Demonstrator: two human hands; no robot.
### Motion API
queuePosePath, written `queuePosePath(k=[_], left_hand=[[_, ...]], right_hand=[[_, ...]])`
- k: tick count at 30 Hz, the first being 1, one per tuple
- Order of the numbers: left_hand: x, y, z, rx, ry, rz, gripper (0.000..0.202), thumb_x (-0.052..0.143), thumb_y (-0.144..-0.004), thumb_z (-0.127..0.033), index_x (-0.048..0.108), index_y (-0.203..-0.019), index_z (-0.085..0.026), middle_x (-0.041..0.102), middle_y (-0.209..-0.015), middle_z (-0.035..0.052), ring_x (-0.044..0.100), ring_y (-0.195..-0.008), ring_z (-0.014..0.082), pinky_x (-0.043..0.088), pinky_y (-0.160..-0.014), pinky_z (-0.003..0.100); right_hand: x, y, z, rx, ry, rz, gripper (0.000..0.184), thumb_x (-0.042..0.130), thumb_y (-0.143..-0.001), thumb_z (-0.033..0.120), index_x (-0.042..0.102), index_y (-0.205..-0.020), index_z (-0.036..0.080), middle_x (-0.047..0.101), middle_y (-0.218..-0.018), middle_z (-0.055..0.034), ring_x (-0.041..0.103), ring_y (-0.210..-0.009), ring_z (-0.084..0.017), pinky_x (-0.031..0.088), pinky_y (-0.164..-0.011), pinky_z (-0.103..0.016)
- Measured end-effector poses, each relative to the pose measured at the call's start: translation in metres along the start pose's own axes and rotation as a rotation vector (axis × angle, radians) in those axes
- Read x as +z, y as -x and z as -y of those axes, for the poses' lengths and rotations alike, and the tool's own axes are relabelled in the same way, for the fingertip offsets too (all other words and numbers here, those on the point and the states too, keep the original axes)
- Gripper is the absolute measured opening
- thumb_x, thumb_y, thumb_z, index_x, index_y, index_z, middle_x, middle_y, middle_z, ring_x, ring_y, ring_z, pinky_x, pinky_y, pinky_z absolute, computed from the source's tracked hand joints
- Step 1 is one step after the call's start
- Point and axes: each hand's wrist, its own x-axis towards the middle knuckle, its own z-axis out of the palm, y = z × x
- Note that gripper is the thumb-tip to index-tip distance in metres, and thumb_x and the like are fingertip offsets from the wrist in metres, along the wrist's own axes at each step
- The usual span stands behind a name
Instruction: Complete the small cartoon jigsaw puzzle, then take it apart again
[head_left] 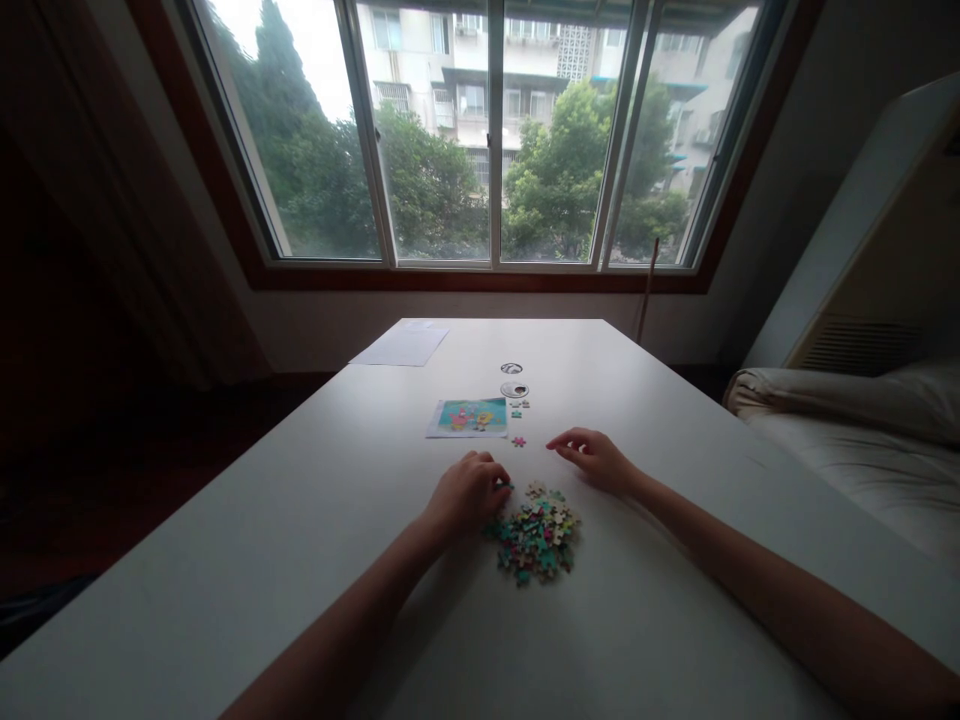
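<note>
A heap of jigsaw puzzle pieces (pixel 541 538), mostly green with some pink, yellow and bare-backed ones, lies on the white table. At its upper left edge is my left hand (pixel 466 492), fingers curled, with a green puzzle piece (pixel 503 486) at the thumb and fingertips. My right hand (pixel 598 461) hovers or rests to the upper right of the heap, fingers loosely stretched and nothing seen in them. A single pink puzzle piece (pixel 519 441) lies between the hands, farther up. Beyond it sit a green piece (pixel 516 414) and a few pale ones (pixel 525 404).
A picture sheet (pixel 471 417) with cartoon figures lies past my left hand. Two round black-and-white items (pixel 514 390) are farther up the table (pixel 300 500). Papers (pixel 403 345) lie at the far left corner. A sofa (pixel 847 430) stands to the right, a window ahead.
</note>
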Motion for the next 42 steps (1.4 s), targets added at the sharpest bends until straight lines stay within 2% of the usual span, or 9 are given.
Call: queuePosePath(k=[10, 16, 20, 25, 27, 30, 33, 42], left_hand=[[0.005, 0.000, -0.004, 0.034, 0.094, 0.016, 0.012, 0.055, -0.068, -0.017, 0.062, -0.078, -0.018, 0.056, -0.080, 0.0048, 0.050, -0.080, 0.0194, 0.040, -0.072, 0.029], [0.008, -0.002, -0.006, 0.058, 0.278, -0.056, 0.014, 0.053, -0.067, -0.010, 0.060, -0.077, -0.016, 0.058, -0.072, 0.0017, 0.050, -0.069, 0.0152, 0.039, -0.065, 0.026], [0.005, -0.005, -0.010, -0.026, 0.513, -0.123, 0.017, 0.054, -0.072, -0.020, 0.062, -0.087, -0.016, 0.058, -0.067, 0.0005, 0.050, -0.061, 0.0126, 0.039, -0.060, 0.024], [0.002, -0.007, -0.018, -0.181, 1.019, -0.162, 0.018, 0.065, -0.064, -0.027, 0.060, -0.075, -0.013, 0.060, -0.067, 0.0023, 0.053, -0.063, 0.0126, 0.041, -0.058, 0.023], [0.002, -0.006, -0.020, -0.242, 1.143, -0.167, 0.021, 0.068, -0.062, -0.029, 0.058, -0.072, -0.013, 0.059, -0.065, 0.0014, 0.051, -0.058, 0.0104, 0.038, -0.053, 0.021], [0.003, -0.005, -0.023, -0.304, 1.219, -0.156, 0.022, 0.069, -0.060, -0.030, 0.058, -0.070, -0.013, 0.056, -0.059, -0.0015, 0.042, -0.049, 0.0060, 0.029, -0.045, 0.018], [0.004, -0.005, -0.024, -0.325, 1.266, -0.131, 0.024, 0.070, -0.060, -0.031, 0.057, -0.069, -0.013, 0.052, -0.057, -0.0035, 0.036, -0.045, 0.0038, 0.024, -0.043, 0.017], [0.004, -0.004, -0.028, -0.360, 1.340, -0.059, 0.025, 0.070, -0.058, -0.031, 0.056, -0.067, -0.012, 0.055, -0.060, -0.0016, 0.032, -0.043, 0.0023, 0.021, -0.042, 0.018]], right_hand=[[0.002, 0.022, 0.028, -0.116, 0.004, 0.009, 0.017, 0.050, -0.080, 0.025, 0.065, -0.086, 0.019, 0.061, -0.078, -0.0032, 0.049, -0.060, -0.010, 0.039, -0.056, -0.022], [0.008, 0.030, 0.042, -0.165, -0.013, -0.001, 0.017, 0.048, -0.081, 0.023, 0.064, -0.087, 0.020, 0.060, -0.077, -0.0032, 0.052, -0.065, -0.011, 0.042, -0.058, -0.022], [0.015, 0.034, 0.048, -0.184, 0.020, -0.032, 0.017, 0.048, -0.081, 0.023, 0.063, -0.087, 0.019, 0.060, -0.075, -0.0031, 0.052, -0.063, -0.011, 0.042, -0.060, -0.023], [0.017, 0.037, 0.054, -0.201, 0.120, -0.074, 0.012, 0.053, -0.078, 0.025, 0.063, -0.082, 0.020, 0.059, -0.072, -0.0024, 0.051, -0.064, -0.012, 0.040, -0.060, -0.024], [0.016, 0.037, 0.056, -0.209, 0.151, -0.109, 0.011, 0.057, -0.076, 0.028, 0.062, -0.082, 0.020, 0.059, -0.071, -0.0016, 0.050, -0.064, -0.012, 0.039, -0.062, -0.025], [0.016, 0.037, 0.057, -0.217, 0.179, -0.170, 0.014, 0.059, -0.074, 0.033, 0.061, -0.081, 0.020, 0.059, -0.069, -0.0011, 0.049, -0.062, -0.012, 0.038, -0.061, -0.025], [0.016, 0.037, 0.058, -0.221, 0.189, -0.220, 0.016, 0.058, -0.075, 0.035, 0.060, -0.078, 0.020, 0.059, -0.068, -0.0013, 0.049, -0.060, -0.012, 0.037, -0.062, -0.026], [0.016, 0.036, 0.058, -0.231, 0.221, -0.273, 0.016, 0.053, -0.079, 0.034, 0.061, -0.080, 0.021, 0.060, -0.070, -0.0021, 0.048, -0.058, -0.011, 0.038, -0.063, -0.027]])
